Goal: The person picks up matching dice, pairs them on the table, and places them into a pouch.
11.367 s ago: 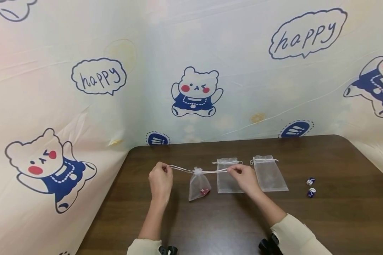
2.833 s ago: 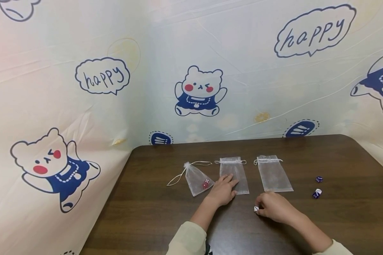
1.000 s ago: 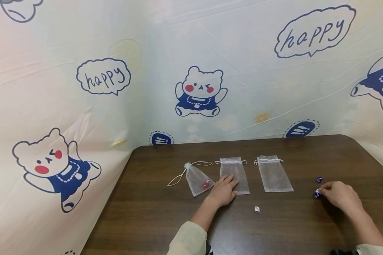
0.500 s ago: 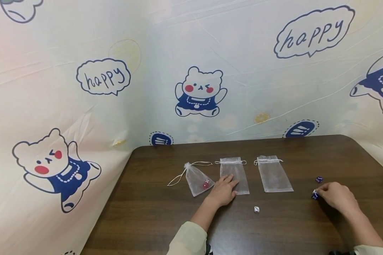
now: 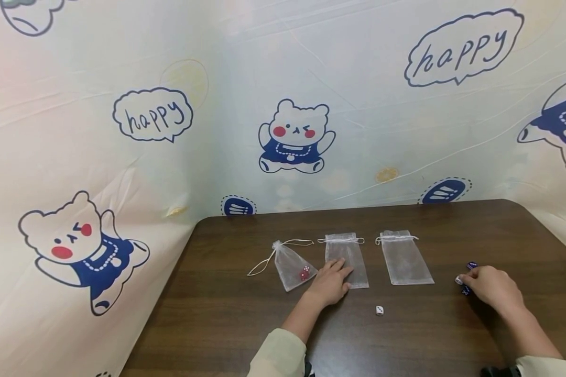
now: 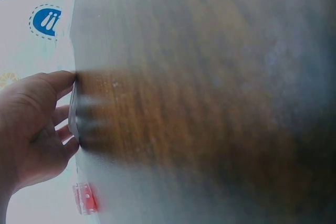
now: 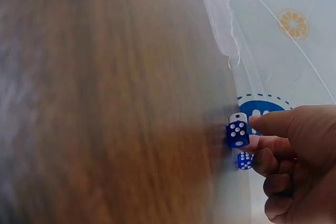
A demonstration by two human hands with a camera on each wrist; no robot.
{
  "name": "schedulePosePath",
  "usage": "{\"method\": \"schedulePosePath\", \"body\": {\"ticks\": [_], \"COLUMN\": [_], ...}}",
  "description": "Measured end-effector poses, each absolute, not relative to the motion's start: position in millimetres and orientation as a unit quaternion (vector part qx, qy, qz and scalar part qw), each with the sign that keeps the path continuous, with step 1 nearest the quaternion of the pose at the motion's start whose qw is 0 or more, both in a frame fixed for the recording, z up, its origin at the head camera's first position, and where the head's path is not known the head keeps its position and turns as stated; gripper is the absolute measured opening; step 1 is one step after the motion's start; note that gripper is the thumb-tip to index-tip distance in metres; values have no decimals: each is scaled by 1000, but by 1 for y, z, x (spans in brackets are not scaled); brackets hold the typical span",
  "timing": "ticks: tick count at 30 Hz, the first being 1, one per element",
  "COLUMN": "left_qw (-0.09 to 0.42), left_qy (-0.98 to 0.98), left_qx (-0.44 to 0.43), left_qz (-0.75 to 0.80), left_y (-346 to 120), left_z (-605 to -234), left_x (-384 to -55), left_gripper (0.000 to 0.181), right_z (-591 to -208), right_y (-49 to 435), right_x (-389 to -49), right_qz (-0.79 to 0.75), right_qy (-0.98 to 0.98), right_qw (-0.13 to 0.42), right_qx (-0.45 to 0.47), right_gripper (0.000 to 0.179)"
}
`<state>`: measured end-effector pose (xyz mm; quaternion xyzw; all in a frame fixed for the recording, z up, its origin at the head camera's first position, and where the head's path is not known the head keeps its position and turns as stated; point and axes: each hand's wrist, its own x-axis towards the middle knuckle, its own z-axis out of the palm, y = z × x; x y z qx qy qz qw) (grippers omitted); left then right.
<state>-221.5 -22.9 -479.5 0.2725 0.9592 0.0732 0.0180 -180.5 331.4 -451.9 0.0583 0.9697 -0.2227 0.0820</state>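
My left hand [image 5: 329, 283] rests with extended fingers on the middle white mesh drawstring bag [image 5: 354, 264], fingertips on its lower half. At the right, my right hand [image 5: 495, 287] pinches a white die [image 5: 459, 280] between thumb and index finger. Close by that die is a blue die [image 5: 466, 291] with white dots, and another blue die [image 5: 472, 265] lies a little farther back. The right wrist view shows the white die [image 7: 237, 117] partly hidden behind a blue one. A second white die [image 5: 379, 310] sits on the table in front of the bags.
Left of the middle bag lies a cinched mesh bag [image 5: 290, 264] with red dice [image 5: 304, 273] inside, its cord loops spread out. A flat mesh bag [image 5: 405, 259] lies to the right. Behind the brown table [image 5: 245, 324] hangs a printed curtain [image 5: 358, 78].
Earlier both hands pulled the red-dice bag's cords; it now lies on the table. The right hand set down one white die, moved right, and has just shifted another leftward. The left hand stays still.
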Motion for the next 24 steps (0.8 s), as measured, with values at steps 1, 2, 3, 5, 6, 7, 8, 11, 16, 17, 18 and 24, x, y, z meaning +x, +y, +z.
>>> {"method": "schedulePosePath", "body": {"ticks": [1, 2, 3, 5, 6, 7, 8, 11, 16, 17, 18, 24], "left_qw": [18, 17, 18, 18, 17, 17, 17, 17, 12, 11, 10, 13], "left_qy": [959, 959, 959, 959, 959, 959, 959, 959, 958, 958, 958, 957], "left_qx": [273, 274, 274, 274, 274, 273, 273, 274, 277, 278, 278, 277], "left_qz": [73, 73, 73, 74, 74, 75, 75, 75, 76, 76, 76, 79], "left_y": [-23, -23, -23, -23, -23, -23, -24, -24, -23, -23, -23, -24], "left_z": [-480, -480, -479, -479, -479, -478, -478, -478, -477, -477, -477, -476], "left_x": [-221, -221, -221, -221, -221, -221, -221, -221, -220, -220, -220, -220], "left_gripper": [42, 42, 42, 42, 42, 42, 42, 42, 41, 41, 41, 41], "right_z": [-451, -451, -451, -450, -451, -451, -452, -452, -449, -448, -447, -438], "right_y": [331, 330, 329, 327, 325, 324, 322, 318, 311, 310, 309, 299], "right_x": [-181, -181, -181, -181, -181, -181, -181, -182, -182, -182, -181, -180], "right_qz": [-224, -226, -228, -230, -230, -228, -227, -223, -226, -226, -227, -224], "right_qy": [969, 968, 968, 968, 968, 969, 971, 973, 974, 974, 974, 974], "right_qw": [83, 85, 85, 83, 82, 75, 67, 42, 14, 11, 7, -16], "right_qx": [61, 63, 62, 58, 54, 49, 44, 31, 11, 8, 6, -3], "right_gripper": [46, 46, 46, 45, 42, 39, 37, 32, 31, 31, 30, 29]}}
